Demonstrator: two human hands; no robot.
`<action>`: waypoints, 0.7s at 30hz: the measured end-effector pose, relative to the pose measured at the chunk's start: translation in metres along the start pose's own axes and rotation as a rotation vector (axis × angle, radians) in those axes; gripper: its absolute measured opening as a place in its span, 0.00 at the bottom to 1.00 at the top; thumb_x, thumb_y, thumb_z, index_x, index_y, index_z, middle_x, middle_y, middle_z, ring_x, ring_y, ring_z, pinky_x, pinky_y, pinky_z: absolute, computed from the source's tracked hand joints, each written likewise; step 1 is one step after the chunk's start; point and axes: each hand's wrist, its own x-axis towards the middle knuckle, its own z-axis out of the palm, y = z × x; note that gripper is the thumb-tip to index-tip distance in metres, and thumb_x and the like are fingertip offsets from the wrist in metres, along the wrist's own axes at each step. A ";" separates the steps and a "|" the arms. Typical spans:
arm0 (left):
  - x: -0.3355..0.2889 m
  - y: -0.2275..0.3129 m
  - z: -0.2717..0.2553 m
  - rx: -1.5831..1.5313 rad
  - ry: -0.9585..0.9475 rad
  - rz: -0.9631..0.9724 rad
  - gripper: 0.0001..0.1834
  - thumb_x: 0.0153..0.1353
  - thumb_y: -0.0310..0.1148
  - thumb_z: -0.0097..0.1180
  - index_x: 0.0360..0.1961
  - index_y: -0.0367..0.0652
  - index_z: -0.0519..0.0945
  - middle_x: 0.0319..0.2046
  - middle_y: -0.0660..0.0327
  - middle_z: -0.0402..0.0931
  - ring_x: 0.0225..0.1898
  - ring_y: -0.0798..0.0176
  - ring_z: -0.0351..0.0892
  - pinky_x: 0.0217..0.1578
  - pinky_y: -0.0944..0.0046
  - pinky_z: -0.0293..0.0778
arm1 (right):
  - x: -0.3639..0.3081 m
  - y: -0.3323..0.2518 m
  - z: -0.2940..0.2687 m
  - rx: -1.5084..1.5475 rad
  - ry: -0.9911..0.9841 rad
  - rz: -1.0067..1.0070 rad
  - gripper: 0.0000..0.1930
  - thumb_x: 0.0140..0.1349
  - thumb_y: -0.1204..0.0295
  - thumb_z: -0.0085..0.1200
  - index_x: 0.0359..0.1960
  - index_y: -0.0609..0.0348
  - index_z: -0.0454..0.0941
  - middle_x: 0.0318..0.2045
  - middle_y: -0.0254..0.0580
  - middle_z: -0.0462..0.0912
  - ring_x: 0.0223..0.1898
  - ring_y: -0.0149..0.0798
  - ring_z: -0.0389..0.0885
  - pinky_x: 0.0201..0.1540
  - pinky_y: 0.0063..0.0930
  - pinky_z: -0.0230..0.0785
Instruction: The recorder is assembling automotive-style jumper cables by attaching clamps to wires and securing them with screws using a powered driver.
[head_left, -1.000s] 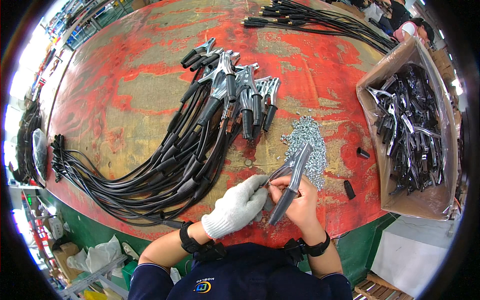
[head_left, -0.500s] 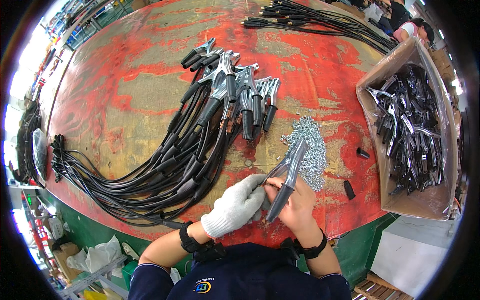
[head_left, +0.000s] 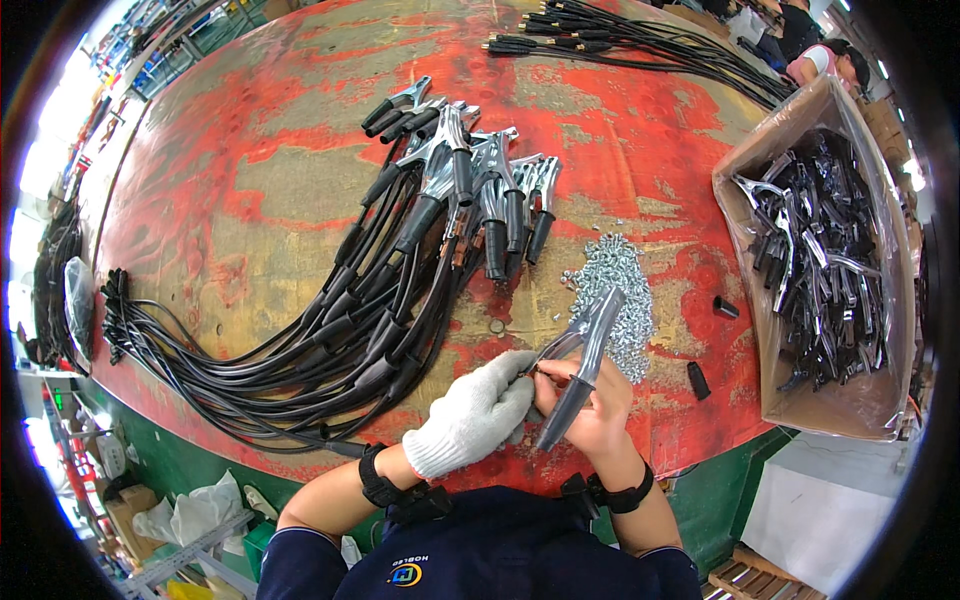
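Note:
My left hand [head_left: 472, 412], in a white knit glove, is closed around one side of a silver ground clamp [head_left: 600, 335] with a black handle sleeve. The clamp slants up in front of my bare right hand [head_left: 605, 412]. The right hand's thumb and fingertips are pinched together beside the gloved fingers; what they hold is too small and hidden to make out. Just beyond the clamp lies a heap of small shiny metal fasteners [head_left: 612, 262]. Left of my hands, a bundle of black cables [head_left: 330, 330] runs up to several finished-looking clamps [head_left: 440, 180].
An open carton [head_left: 740, 215] lined with plastic holds many clamps at the right. Two loose black sleeves [head_left: 698, 380] lie near it on the red, worn table [head_left: 270, 90]. More black cables [head_left: 600, 40] lie at the far edge. A person [head_left: 825, 62] is beyond the carton.
The clamp has shifted slightly to the right and its tilt has changed a little. My right fingertips have moved up and close in on the clamp beside the glove.

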 end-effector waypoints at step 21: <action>-0.001 -0.001 0.000 0.024 0.021 0.014 0.19 0.65 0.34 0.46 0.55 0.39 0.72 0.32 0.57 0.79 0.32 0.67 0.80 0.37 0.65 0.75 | 0.001 0.000 0.001 0.005 -0.029 0.052 0.13 0.44 0.78 0.70 0.32 0.56 0.81 0.27 0.40 0.80 0.27 0.39 0.79 0.29 0.28 0.71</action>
